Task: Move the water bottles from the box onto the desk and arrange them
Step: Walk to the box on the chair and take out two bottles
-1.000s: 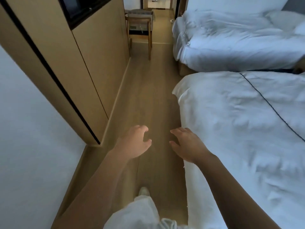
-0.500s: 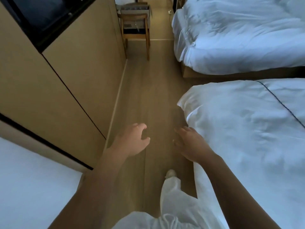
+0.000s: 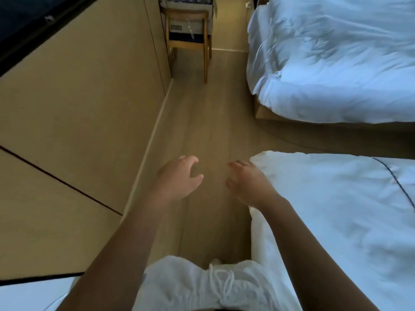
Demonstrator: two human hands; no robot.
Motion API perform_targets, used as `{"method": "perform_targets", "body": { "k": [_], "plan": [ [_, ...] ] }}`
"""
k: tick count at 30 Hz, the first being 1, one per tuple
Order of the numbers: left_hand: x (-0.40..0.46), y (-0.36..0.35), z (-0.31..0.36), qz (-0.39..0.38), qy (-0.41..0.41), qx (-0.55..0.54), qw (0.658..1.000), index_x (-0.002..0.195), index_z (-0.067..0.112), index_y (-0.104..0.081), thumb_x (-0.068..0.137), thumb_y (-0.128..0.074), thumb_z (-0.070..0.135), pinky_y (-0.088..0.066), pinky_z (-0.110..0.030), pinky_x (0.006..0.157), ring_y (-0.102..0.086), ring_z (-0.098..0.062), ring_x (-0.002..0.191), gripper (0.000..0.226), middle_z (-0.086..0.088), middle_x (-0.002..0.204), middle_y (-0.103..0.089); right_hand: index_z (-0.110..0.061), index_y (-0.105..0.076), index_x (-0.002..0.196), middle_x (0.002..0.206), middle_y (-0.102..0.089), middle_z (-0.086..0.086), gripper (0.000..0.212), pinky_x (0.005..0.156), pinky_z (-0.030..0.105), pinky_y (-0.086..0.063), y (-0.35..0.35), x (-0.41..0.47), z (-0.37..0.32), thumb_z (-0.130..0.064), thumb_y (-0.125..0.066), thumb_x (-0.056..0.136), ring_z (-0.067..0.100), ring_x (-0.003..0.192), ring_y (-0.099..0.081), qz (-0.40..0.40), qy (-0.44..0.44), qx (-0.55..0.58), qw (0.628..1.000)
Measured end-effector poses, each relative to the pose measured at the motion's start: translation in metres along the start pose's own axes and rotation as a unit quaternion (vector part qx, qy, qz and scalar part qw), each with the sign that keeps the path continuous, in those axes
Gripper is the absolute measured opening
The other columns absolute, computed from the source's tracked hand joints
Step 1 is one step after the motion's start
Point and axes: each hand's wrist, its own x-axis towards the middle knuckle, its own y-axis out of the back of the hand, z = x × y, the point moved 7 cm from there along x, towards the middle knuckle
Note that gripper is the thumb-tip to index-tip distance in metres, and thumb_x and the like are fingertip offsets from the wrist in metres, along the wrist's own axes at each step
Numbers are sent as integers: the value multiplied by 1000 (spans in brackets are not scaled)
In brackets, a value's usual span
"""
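Note:
A cardboard box [image 3: 190, 23] sits on a wooden chair [image 3: 187, 44] at the far end of the aisle, and the tops of several water bottles [image 3: 186, 0] show in it at the frame's upper edge. My left hand [image 3: 178, 177] and my right hand [image 3: 246, 182] are stretched out in front of me above the floor, both empty, fingers loosely curled. Both hands are far from the box. No desk is in view.
A narrow wood-floor aisle [image 3: 202, 122] runs ahead between tan wall panels [image 3: 89, 97] on the left and two white-covered beds, the near bed [image 3: 336, 209] and the far bed [image 3: 332, 59], on the right. A dark screen [image 3: 20, 23] hangs at upper left.
I have walked forward along the aisle; the chair with the box is nearer and larger. Both hands stay held out in front, empty.

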Motion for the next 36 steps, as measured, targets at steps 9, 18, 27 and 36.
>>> {"method": "perform_targets", "body": {
  "k": [9,18,27,36],
  "plan": [
    [146,22,-25,10,17,-33,999,132,24,-48,88,-57,42,-42,-29,83,-54,-19,112,48,1,128,-55,-18,-40,140,142,-44,1,48,104,37,-36,21,155,18,-31,-49,94,22,130,-38,-22,34,-21,999],
    [342,108,-68,16,8,-41,999,132,22,-49,88,-58,40,-46,-30,87,-56,-21,110,48,0,131,-54,-19,-42,138,137,-48,-1,48,99,32,-39,72,359,7,-34,-51,92,19,126,-43,20,23,-15,999],
    [516,171,-103,-4,6,-46,999,130,23,-50,89,-58,39,-45,-29,84,-56,-20,105,45,1,131,-53,-16,-47,134,133,-51,2,45,97,29,-39,108,525,11,-31,-52,92,19,122,-45,46,-3,35,998],
    [706,212,-102,13,3,-56,998,132,24,-48,89,-56,40,-48,-33,85,-55,-16,105,46,1,135,-50,-17,-48,133,131,-54,2,44,95,27,-40,148,718,50,-31,-53,92,18,120,-49,50,23,42,998]
  ]
}}
